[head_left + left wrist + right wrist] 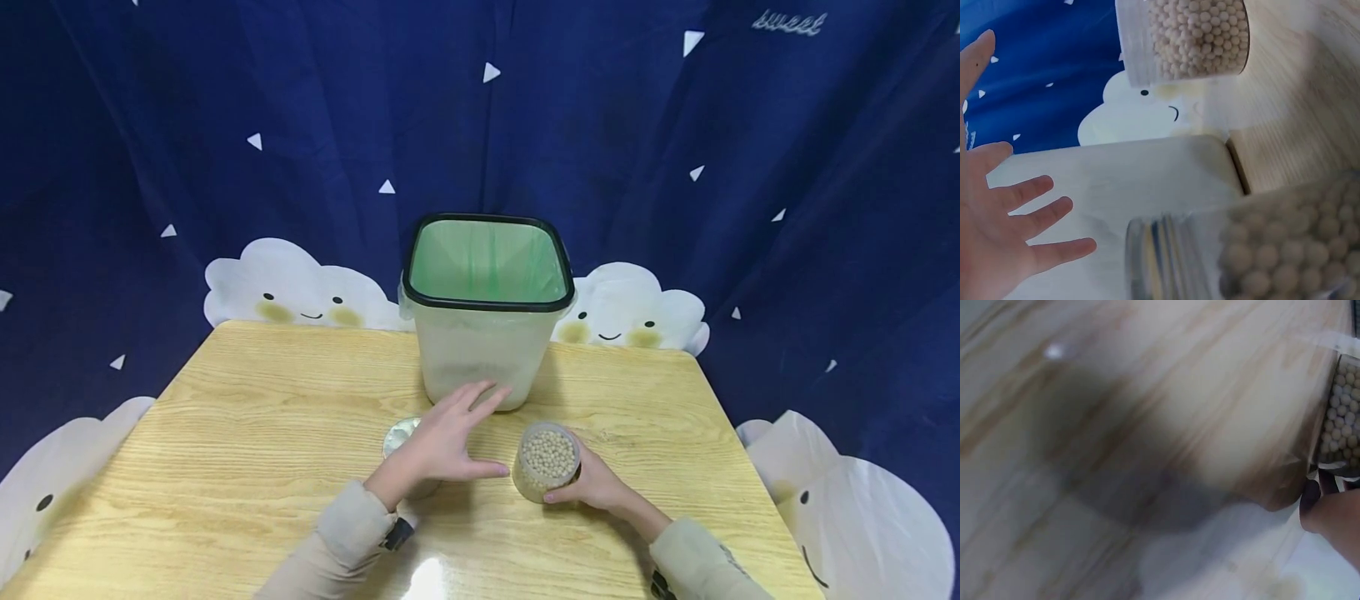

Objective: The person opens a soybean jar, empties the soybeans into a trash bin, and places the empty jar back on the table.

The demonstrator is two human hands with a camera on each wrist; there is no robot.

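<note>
Right hand (596, 482) nearest, thumb and fingers wrapped round bead jar (527, 482); jar roughly upright, mouth up, just right of left hand (442, 446), whose fingers spread, holding nothing; second jar (401, 432) to left, partly hidden by left hand; bin (487, 350) far, beyond both jars

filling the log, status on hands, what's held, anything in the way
Right hand gripping clear round plastic jar of beige beads. Left hand open, empty, left of jar. Translucent white plastic bin beyond; no obstruction seen at jar.
</note>
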